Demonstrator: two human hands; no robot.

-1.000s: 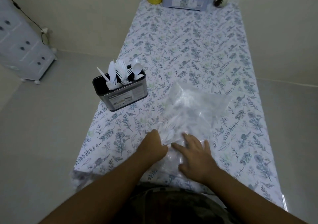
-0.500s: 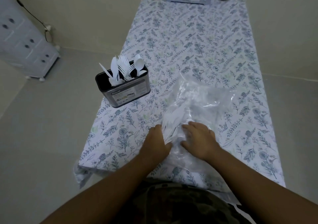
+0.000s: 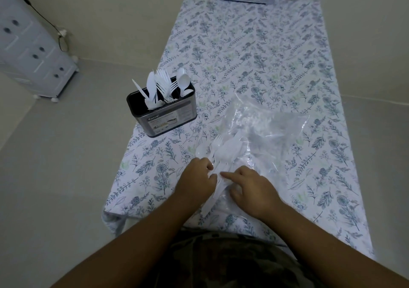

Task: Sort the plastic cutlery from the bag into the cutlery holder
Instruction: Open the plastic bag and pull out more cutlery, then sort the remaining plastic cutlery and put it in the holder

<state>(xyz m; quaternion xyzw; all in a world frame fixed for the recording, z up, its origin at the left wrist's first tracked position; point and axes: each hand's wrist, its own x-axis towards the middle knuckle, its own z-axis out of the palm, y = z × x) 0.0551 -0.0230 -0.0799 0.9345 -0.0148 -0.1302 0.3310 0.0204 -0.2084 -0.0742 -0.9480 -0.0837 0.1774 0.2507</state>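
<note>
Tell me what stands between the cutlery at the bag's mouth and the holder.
Nothing visible does. The white cutlery lies at the near end of the clear bag, with both hands on it there. Only bare floral tablecloth lies between it and the cutlery holder, which stands open-topped to the far left.

white cutlery (image 3: 218, 154) now sticks out of the bag (image 3: 265, 132) mouth between both hands.
</note>
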